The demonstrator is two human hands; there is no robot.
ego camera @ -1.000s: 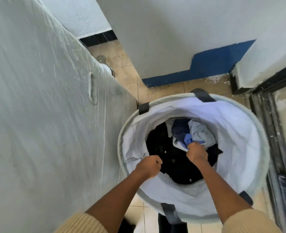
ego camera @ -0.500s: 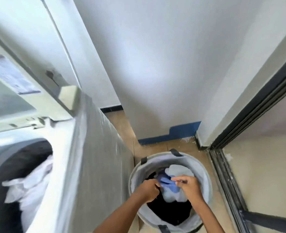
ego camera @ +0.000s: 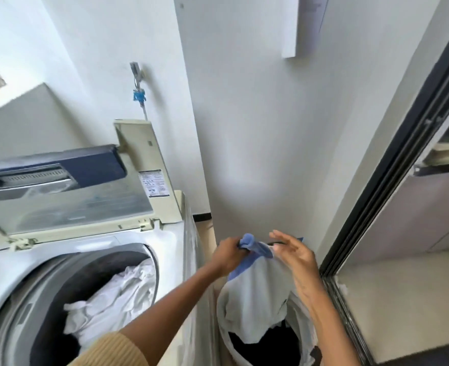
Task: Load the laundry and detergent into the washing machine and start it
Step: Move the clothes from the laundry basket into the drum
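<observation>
Head view: lifts pale garment (ego camera: 255, 299) clear of hamper (ego camera: 304, 342) since second ago; pinches collar in left hand (ego camera: 227, 256) grip, spreads right hand (ego camera: 294, 256); likely ready for washing machine (ego camera: 91, 240) at 9 o'clock.

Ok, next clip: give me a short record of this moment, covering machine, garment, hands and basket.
washing machine: top-loader, lid raised
drum: white laundry inside
garment: pale grey and blue, hanging over the laundry basket
left hand: grips the garment's blue top edge
right hand: fingers spread, at the garment's upper edge
basket contents: dark clothes
detergent: not in view
</observation>
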